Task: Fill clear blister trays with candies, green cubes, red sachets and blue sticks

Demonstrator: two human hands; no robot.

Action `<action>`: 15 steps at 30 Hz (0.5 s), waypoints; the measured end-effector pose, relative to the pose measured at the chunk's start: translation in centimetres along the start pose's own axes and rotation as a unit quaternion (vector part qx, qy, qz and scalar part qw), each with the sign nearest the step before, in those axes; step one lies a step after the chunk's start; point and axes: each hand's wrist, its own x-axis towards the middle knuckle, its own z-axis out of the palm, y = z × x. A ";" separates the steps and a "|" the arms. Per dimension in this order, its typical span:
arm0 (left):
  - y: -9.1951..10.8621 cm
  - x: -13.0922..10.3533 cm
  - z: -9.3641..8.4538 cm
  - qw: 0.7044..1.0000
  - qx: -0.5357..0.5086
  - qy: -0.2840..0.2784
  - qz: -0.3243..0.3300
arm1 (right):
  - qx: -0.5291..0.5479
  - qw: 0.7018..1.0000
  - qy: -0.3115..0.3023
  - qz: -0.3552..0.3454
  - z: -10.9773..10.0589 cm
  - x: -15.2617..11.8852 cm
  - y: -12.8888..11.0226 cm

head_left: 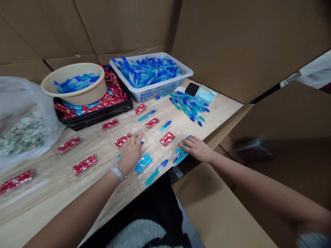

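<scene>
My left hand [130, 153] lies over a clear plastic tray, its fingers stretched out and pointing away from me. A red patterned packet [122, 140] shows beside the fingers, and a blue pen tip [142, 142] peeks out at their right. Just below that hand is a light-blue patterned packet [143, 163]. At the table's front edge, my right hand [196, 148] has its fingers curled over several blue-and-teal pens [181, 155], partly hidden by it. Between the hands are another red packet [167, 138] and a blue-teal pen [156, 172].
Clear trays with red packets [84, 164] spread leftward. Loose pens [190, 106] lie right of a white basket [165, 84] full of pens. A cream basin [88, 98] stands on a black box [97, 119] of packets. A plastic bag [53, 132] is at left; cardboard [212, 51] walls surround the table.
</scene>
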 end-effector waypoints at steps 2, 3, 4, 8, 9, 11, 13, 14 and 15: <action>-0.4 -0.8 0.4 1.000 -0.012 0.008 0.021 | 0.001 1.000 -0.012 -0.005 0.3 0.1 -0.2; -0.7 -1.3 0.6 0.999 -0.018 0.005 0.038 | 0.005 1.000 -0.017 -0.010 0.4 0.1 -0.3; -0.9 -1.8 0.7 0.998 -0.025 -0.002 0.055 | 0.011 1.000 -0.020 -0.015 0.3 0.0 -0.4; -1.5 -3.3 0.5 0.994 -0.060 -0.028 0.089 | 0.032 0.999 -0.013 0.001 -1.3 1.1 -0.4; -1.7 -3.5 0.1 0.993 -0.074 -0.021 0.086 | 0.028 0.999 -0.010 0.020 -1.8 2.2 -0.4; -2.6 -3.4 -1.0 0.992 -0.109 0.013 0.065 | 0.017 0.998 -0.013 0.052 -2.6 6.2 -0.7; -4.3 -2.8 -2.3 0.987 -0.148 0.066 0.008 | 0.014 0.999 -0.022 0.046 -2.8 12.0 -1.4; -5.5 -2.4 -2.7 0.982 -0.163 0.091 -0.030 | 0.015 0.999 -0.027 0.033 -2.7 15.3 -2.0; -6.7 -2.0 -3.0 0.977 -0.173 0.108 -0.065 | 0.016 0.999 -0.034 0.017 -2.4 18.5 -2.6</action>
